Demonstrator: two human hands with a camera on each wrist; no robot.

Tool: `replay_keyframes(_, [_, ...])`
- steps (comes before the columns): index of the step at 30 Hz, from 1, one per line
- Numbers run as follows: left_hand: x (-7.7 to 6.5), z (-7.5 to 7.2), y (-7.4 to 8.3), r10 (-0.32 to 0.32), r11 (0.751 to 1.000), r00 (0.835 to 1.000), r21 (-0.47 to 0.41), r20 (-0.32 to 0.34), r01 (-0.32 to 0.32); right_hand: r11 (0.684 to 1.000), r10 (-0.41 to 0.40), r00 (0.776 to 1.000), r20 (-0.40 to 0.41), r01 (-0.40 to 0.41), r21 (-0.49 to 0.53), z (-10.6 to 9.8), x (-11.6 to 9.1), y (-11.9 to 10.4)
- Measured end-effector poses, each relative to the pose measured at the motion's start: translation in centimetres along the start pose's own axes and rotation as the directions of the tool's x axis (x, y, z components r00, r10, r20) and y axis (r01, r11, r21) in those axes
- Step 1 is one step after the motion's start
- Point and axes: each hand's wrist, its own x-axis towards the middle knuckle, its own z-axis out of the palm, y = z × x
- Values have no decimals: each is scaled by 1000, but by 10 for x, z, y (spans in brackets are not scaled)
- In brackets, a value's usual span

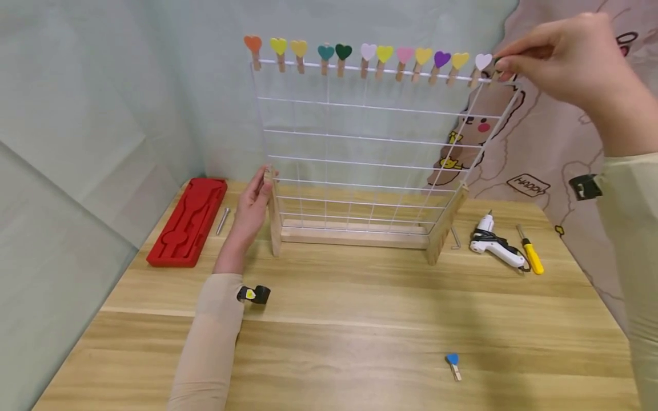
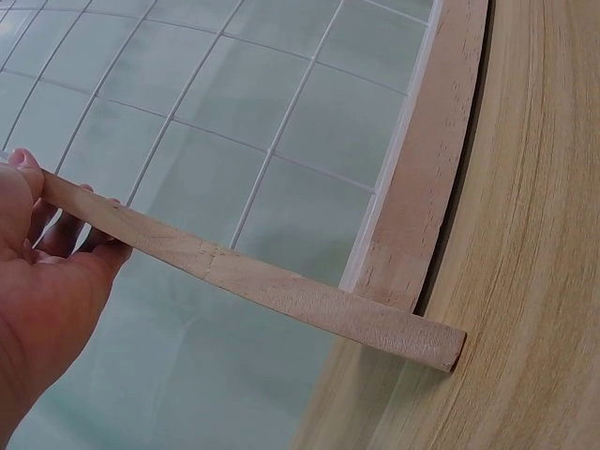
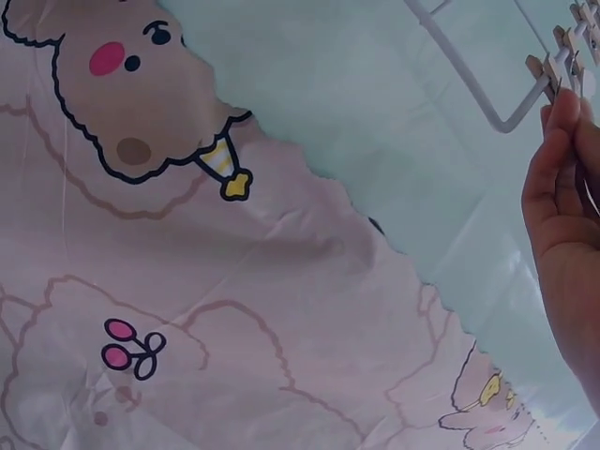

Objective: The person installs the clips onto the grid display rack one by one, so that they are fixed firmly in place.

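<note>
A white wire grid rack (image 1: 380,137) stands upright in a wooden base (image 1: 354,236). My left hand (image 1: 252,208) holds the rack's left wooden post (image 2: 272,291), its fingers round the upper end in the left wrist view. Along the top wire sits a row of wooden clothespins with coloured hearts, from an orange heart (image 1: 252,43) to a white heart (image 1: 484,61). At the right end of that wire, my right hand (image 1: 576,63) pinches another clothespin (image 1: 496,75), its heart mostly hidden by the fingers. A clothespin with a blue heart (image 1: 452,358) lies on the table's near right.
A red tray (image 1: 187,222) with moulded hollows and a metal bolt (image 1: 223,221) lie left of the rack. To its right are a hex key (image 1: 456,238), a white glue gun (image 1: 496,245) and a yellow-handled screwdriver (image 1: 533,257). Curtains hang behind the table (image 1: 329,297).
</note>
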Motion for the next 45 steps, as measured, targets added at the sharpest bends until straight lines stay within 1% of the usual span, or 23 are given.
replay_keyframes(4, [1,0,-1,-17,1000,1000,11,0,17,989,42,998,40,-47,139,-1,0,6])
replay_keyframes(6, [2,0,-1,-25,1000,1000,19,-2,25,985,34,998,50,-42,169,-1,-1,8])
replay_keyframes(9, [1,0,2,-30,999,1000,11,-1,30,985,28,999,33,-34,170,0,-3,11])
replay_keyframes(11, [0,1,5,-30,1000,1000,6,5,30,982,31,1000,-5,-29,188,0,-5,12])
replay_keyframes(13, [-2,2,10,-29,1000,1000,4,11,29,976,51,997,-52,-39,214,0,-7,13])
replay_keyframes(16, [-4,3,16,-34,999,999,13,14,33,957,91,989,-113,-55,286,-1,-13,13])
replay_keyframes(18, [-3,2,13,-35,999,999,10,13,35,952,104,983,-151,-54,303,-1,-17,12])
replay_keyframes(20, [-2,0,9,-36,999,999,0,13,36,947,93,978,-187,-29,319,1,-24,9])
replay_keyframes(22, [1,-2,4,-31,999,999,-8,12,31,944,48,974,-223,29,328,6,-33,5])
replay_keyframes(23, [1,-2,1,-30,999,999,-10,12,30,936,28,974,-224,53,348,9,-39,3])
replay_keyframes(25, [2,-2,0,-27,1000,1000,-14,8,27,932,-32,979,-202,103,347,21,-53,2])
replay_keyframes(28, [2,0,0,-26,1000,1000,-15,-1,26,937,-171,977,-128,202,287,47,-78,7])
replay_keyframes(29, [1,1,0,-24,999,1000,-25,3,24,933,-224,969,-101,243,266,58,-88,11])
replay_keyframes(31, [-1,3,2,-31,999,1000,-23,0,31,918,-331,941,-66,337,207,80,-107,18])
replay_keyframes(33, [-4,4,6,-40,999,999,-15,4,40,888,-410,911,-45,410,210,102,-128,25])
replay_keyframes(34, [-5,5,8,-39,999,999,-15,9,39,877,-431,902,-34,428,219,112,-138,29])
replay_keyframes(36, [-8,7,12,-41,999,999,6,11,41,876,-444,896,6,432,216,130,-161,35])
replay_keyframes(37, [-8,7,14,-35,999,999,5,13,35,879,-437,899,37,418,229,138,-172,39])
replay_keyframes(39, [-7,7,16,-24,1000,1000,8,12,24,894,-409,905,115,372,248,152,-194,47])
replay_keyframes(40, [-7,6,16,-18,1000,1000,8,12,18,903,-390,906,162,342,261,158,-204,52])
replay_keyframes(41, [-6,6,17,-16,1000,1000,6,10,16,911,-373,903,215,313,269,163,-214,56])
replay_keyframes(43, [-3,4,15,-15,1000,1000,-2,10,15,919,-347,886,307,257,297,172,-233,64])
replay_keyframes(45, [-1,3,11,-24,1000,1000,-5,13,24,921,-342,860,378,227,317,180,-251,71])
